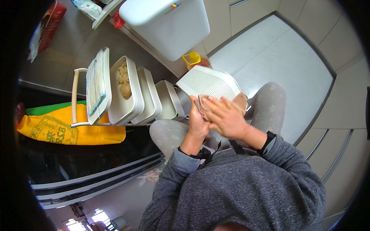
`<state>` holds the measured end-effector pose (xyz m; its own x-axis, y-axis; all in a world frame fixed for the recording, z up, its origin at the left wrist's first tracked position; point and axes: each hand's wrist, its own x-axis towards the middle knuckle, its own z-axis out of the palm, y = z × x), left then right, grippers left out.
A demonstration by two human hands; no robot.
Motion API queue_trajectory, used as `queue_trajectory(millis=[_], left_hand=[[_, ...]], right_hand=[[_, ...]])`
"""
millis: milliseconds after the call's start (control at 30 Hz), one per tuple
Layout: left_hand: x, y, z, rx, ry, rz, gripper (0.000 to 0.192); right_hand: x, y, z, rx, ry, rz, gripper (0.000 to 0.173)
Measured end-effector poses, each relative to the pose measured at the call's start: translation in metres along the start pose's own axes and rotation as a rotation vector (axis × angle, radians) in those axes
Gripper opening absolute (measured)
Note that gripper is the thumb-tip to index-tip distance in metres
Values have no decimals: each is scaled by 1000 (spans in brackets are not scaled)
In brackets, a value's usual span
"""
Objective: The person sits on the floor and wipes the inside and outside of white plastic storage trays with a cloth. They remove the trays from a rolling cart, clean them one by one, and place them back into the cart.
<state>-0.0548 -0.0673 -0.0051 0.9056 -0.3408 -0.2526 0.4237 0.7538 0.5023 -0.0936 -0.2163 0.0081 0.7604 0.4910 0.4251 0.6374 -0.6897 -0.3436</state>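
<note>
Before my body, my left hand [198,119] is upright, its palm against a crumpled light-brown cloth [202,107]. My right hand [227,117], slightly blurred, presses flat on the other side, fingers spread over the cloth. The cloth lies between both palms. Just beyond the hands, a white perforated plastic basket [208,80] stands tilted by my knees. A brownish item [240,102] shows at its right end, partly behind my right fingers; I cannot tell what it is. To the left, a white tiered rack basket [136,107] holds several pieces of ginger [122,72] and a potato-like tuber [125,90].
The rack has a wooden handle [75,96], a top tray [107,83] with folded cloths, and lower baskets [170,99]. A yellow bag [92,127] lies beside it. Ahead stand a white bin [173,29] and a yellow-capped container [194,57]. Drawer fronts [341,150] border the right.
</note>
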Motion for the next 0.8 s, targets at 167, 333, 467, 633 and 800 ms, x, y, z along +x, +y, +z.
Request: queue_trajectory(millis=[167, 333, 467, 633, 800], left_hand=[[-5, -3, 26, 43, 8, 131, 62], [-6, -6, 29, 166, -100, 75, 75], [-13, -19, 20, 238, -206, -6, 86], [-11, -22, 17, 102, -58, -43, 88], [-16, -14, 19, 22, -17, -6, 89]], right_hand=[[9, 48, -10, 12, 303, 332, 57], [13, 46, -3, 238, 382, 381, 52], [18, 42, -4, 251, 300, 438, 52], [15, 3, 2, 124, 174, 154, 63], [11, 13, -8, 218, -75, 37, 65]])
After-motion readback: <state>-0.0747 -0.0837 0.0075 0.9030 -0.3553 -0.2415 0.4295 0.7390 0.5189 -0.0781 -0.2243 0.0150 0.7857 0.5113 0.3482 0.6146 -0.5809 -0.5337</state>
